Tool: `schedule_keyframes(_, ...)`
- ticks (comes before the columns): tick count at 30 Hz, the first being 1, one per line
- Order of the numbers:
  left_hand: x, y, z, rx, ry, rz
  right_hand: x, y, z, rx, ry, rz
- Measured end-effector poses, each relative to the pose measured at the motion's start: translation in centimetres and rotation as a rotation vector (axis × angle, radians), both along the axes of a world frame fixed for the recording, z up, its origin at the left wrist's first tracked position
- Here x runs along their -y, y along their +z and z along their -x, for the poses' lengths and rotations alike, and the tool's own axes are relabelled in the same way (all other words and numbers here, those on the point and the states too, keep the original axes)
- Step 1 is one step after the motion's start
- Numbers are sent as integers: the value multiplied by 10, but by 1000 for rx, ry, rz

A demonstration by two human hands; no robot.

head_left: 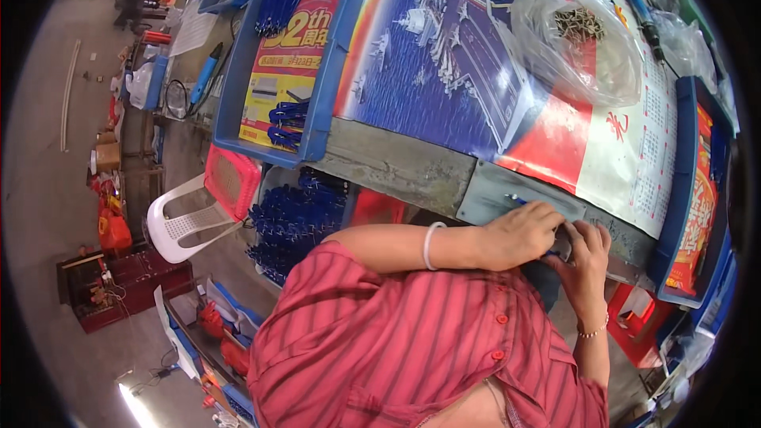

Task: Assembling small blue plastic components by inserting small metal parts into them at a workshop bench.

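At the table's near edge my two hands meet over a grey metal plate (478,195). My left hand (519,235) is closed, fingers curled and pressed together. A thin blue piece with a metallic tip (517,200) sticks out beyond its knuckles; a bit of blue also shows between the hands. My right hand (585,254) is bent, with thumb and fingers closed around something small, mostly hidden. Whether both blue bits belong to one piece I cannot tell. Beyond the hands, a clear plastic bag (539,40) holds many small brass-coloured metal parts (579,24).
A blue tray (224,123) with bundles of thin blue pieces (287,124) stands at the left. Another blue tray (684,107) is at the right. Printed posters (428,103) cover the tabletop. Below sit a pile of blue pieces (295,222) and a plastic chair (186,226).
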State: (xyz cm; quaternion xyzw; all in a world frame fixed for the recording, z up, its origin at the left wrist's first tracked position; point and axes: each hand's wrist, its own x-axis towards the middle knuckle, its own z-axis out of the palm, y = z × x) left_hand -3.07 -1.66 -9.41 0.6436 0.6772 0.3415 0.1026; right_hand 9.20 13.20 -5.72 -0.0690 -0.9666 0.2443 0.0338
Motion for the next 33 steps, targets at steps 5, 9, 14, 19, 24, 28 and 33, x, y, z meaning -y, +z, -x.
schedule_keyframes(5, 69, 12, 46, 45, 118, 46, 45, -9, 62, -124, 170, 157)
schedule_keyframes(9, 77, 16, 46, 40, 164, 87, 48, -13, 65, -111, 225, 154)
schedule_keyframes(14, -4, 3, 0, 13, -36, 36, -3, -5, -3, 21, -10, -56)
schedule_keyframes(19, 69, 10, 44, 72, 121, 58, 47, -15, 63, -118, 172, 135)
schedule_keyframes(24, 50, 8, 30, 46, 105, 49, 30, -10, 42, -81, 176, 78)
schedule_keyframes(28, 2, 0, 5, 153, -70, 51, -3, -6, -1, -14, 55, -57)
schedule_keyframes(33, 81, 24, 53, -2, 133, 204, 57, -44, 71, -259, 268, 149)
